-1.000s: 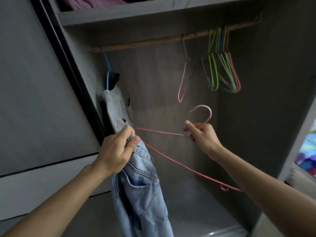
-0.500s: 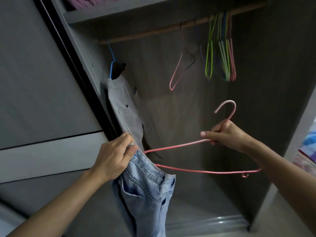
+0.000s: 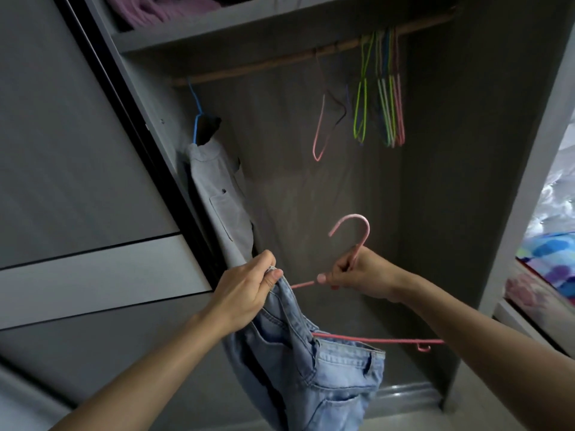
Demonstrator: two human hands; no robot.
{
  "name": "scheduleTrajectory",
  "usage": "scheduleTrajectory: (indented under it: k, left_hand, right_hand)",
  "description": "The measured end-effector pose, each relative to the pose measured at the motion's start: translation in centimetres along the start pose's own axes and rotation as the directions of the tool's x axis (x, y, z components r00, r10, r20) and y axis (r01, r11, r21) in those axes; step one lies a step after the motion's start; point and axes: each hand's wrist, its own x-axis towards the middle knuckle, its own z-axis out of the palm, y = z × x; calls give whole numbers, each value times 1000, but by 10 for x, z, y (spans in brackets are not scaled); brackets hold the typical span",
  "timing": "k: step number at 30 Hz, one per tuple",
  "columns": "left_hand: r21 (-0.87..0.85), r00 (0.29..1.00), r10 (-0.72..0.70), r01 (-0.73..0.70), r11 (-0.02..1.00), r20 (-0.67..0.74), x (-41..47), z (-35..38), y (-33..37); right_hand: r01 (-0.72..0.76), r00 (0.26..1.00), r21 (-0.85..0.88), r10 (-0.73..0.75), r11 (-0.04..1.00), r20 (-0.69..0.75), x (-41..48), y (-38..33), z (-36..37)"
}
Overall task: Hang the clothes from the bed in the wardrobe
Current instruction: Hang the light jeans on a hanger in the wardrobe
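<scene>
The jeans [image 3: 314, 381] hang low in front of the open wardrobe [image 3: 451, 181], pinched at the waistband by the left hand [image 3: 245, 293]. Its grip is closed tight, with thumb and curled fingers clamping the thick top seam. The right hand [image 3: 361, 275] has its grip wrapped round the neck of a pink hanger [image 3: 357, 231], just under the hook, with the thumb lying along 1 sloping arm. That end of the hanger looks to be tucked inside the waist, while the bottom bar runs out to the right.

Denim is heavy for cloth and quite limp, so the jeans will sag and swing from whatever point carries them. It is neither fragile nor slippery. The waistband is probably the best place to hold, being stiff, doubled and fitted with belt loops. The hanger looks like thin coated wire, light and springy, and it may bend or tip under the load. Holding it at the neck seems right, as that leaves the hook free for the rail [image 3: 249, 65].

On the rail a grey garment [image 3: 222, 206] hangs at the left and a bunch of spare hangers [image 3: 389, 113] at the right. The bed [image 3: 550, 259] shows past the wardrobe's right side.
</scene>
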Motion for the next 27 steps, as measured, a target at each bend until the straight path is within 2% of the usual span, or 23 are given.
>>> scheduleTrajectory:
  k: [3, 6, 8, 9, 11, 12, 15, 16, 17, 18, 19, 20, 21, 22, 23, 25, 27]
  left_hand:
    - [-145, 998, -29, 21, 989, -57, 12, 0, 15]
    - [-228, 997, -29, 12, 974, -72, 18, -7, 21]
    - [-154, 1000, 16, -20, 988, -26, 18, -15, 18]
    - [-40, 998, 56, -57, 998, -19, 18, -18, 14]
    - [213, 990, 142, -134, 968, -21, 16, -20, 5]
    - [277, 986, 166, -160, 947, 1, 15, -19, 1]
    - [261, 985, 170, -173, 950, 34, 14, -15, -12]
    - [233, 989, 148, -144, 962, 0, 13, -16, -19]
    - [186, 993, 109, -99, 978, -44, 13, -19, -26]
    - [128, 995, 61, -50, 990, -82, 13, -24, -33]
    - [81, 994, 21, -12, 997, -110, 14, -29, -40]
    - [52, 991, -6, 14, 999, -135, 15, -35, -45]
    - [40, 988, -18, 24, 999, -156, 17, -43, -47]
    - [34, 985, -15, 21, 999, -173, 19, -50, -47]
    - [28, 982, -2, 8, 1000, -189, 21, -57, -46]
    - [23, 978, 29, -25, 999, -204, 24, -70, -43]
    - [10, 979, 52, -51, 999, -198, 26, -82, -39]
  right_hand:
    - [-5, 1000, 68, 5, 998, -9, 6, 1, 27]
    - [-93, 988, 287, 124, 954, -90, 10, 6, 49]
    - [-135, 951, 409, 234, 902, -203, 13, 2, 47]
    - [-122, 934, 407, 243, 905, -261, 15, -4, 43]
    - [-59, 924, 334, 178, 941, -339, 16, -19, 35]
    - [-22, 925, 276, 124, 961, -360, 17, -24, 32]
    - [21, 898, -53, -42, 998, -437, 19, -32, 27]
    - [36, 856, -196, -131, 980, -500, 18, -31, 26]
    - [50, 777, -340, -251, 939, -578, 17, -31, 25]
    - [71, 661, -467, -392, 882, -640, 14, -28, 25]
    - [97, 545, -545, -503, 833, -671, 10, -24, 25]
    - [122, 475, -563, -546, 817, -690, 5, -17, 27]
    - [146, 457, -553, -551, 820, -698, -1, -7, 33]
    - [163, 489, -536, -540, 828, -685, -6, 7, 42]
    - [163, 559, -533, -523, 830, -644, -10, 22, 50]
    - [52, 770, -519, -365, 853, -523, -15, 49, 68]
    - [-49, 901, -533, -194, 845, -389, -11, 61, 74]
